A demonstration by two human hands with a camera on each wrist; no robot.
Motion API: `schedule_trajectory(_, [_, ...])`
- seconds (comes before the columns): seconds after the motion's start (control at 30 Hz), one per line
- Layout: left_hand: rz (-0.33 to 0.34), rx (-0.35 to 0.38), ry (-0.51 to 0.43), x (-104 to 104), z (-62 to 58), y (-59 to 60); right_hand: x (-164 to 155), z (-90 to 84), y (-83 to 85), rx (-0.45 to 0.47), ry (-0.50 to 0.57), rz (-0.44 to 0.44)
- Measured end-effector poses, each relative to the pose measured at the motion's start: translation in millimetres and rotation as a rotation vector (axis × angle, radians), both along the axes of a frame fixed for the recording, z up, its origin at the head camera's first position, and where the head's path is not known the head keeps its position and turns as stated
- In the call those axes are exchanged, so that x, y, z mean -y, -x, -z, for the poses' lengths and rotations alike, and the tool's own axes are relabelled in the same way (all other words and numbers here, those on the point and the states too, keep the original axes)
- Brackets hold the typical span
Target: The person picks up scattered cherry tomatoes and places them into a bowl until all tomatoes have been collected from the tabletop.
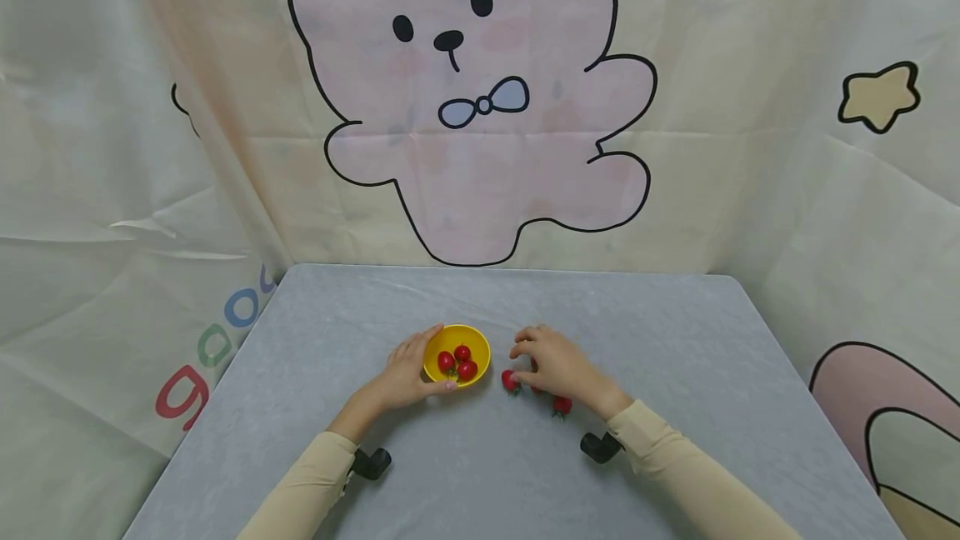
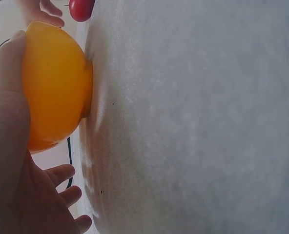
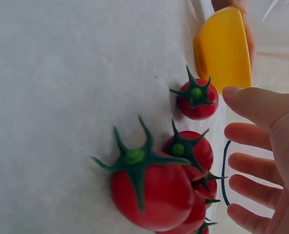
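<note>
We are seeing the left hand (image 1: 407, 375) cupping the yellow bowl (image 1: 457, 354) at mid-worktop (image 1: 675, 340), its grip curling round the wall; three tomatoes (image 1: 457, 362) are lying inside. The right hand (image 1: 558, 367) is hovering over loose tomatoes (image 3: 152, 187) just beside the bowl, its grip appearing open with fingers relaxed, though contact is unclear.

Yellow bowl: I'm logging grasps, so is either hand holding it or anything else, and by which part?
The left hand grips the round yellow plastic bowl around its outer side wall. The right hand holds nothing.
</note>
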State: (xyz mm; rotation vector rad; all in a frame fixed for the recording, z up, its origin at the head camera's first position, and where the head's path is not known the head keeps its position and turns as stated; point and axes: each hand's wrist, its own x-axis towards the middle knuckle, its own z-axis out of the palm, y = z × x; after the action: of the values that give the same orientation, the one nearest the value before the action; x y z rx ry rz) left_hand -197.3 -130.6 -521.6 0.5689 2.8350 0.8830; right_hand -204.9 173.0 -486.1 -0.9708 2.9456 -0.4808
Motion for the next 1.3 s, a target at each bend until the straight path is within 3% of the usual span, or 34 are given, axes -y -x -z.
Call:
schedule_trajectory(0.4, [-0.01, 0.021, 0.017, 0.5, 0.3, -0.1, 1.1, 6.4, -10.5, -0.055, 0.036, 0.014])
schedule_trajectory(0.83, [-0.009, 0.022, 0.01, 1.0, 1.9, -0.4, 4.0, 10.5, -15.1, -0.013, 0.018, -0.005])
schedule_trajectory(1.3, [-0.015, 0.026, 0.003, 0.3, 1.9, -0.9, 9.9, 12.6, -15.1, -0.038, 0.026, -0.008])
